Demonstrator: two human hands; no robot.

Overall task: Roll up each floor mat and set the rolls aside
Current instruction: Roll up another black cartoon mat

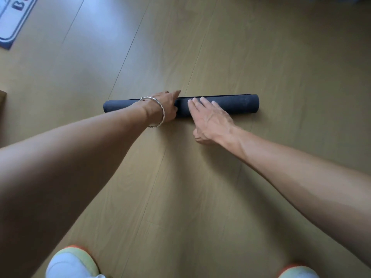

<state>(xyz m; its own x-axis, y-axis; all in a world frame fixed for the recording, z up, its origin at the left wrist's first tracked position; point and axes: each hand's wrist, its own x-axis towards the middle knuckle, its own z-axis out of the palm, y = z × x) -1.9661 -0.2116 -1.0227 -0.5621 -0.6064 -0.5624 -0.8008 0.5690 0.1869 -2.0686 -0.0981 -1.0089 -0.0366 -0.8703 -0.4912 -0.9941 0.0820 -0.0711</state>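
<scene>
A dark blue floor mat (236, 105) lies rolled into a long tube on the wooden floor, running left to right. My left hand (167, 106), with a silver bangle on the wrist, wraps around the roll near its middle, thumb reaching over the far side. My right hand (210, 119) lies flat on top of the roll just to the right, fingers straight and pointing away from me. A second mat (14, 19), pale with a dark blue border and lettering, lies flat at the top left corner.
My two shoes (72, 263) stand at the bottom edge, the right one (297, 272) partly cut off. A brown object's edge (2, 109) shows at the far left. Bare wooden floor (261, 47) surrounds the roll.
</scene>
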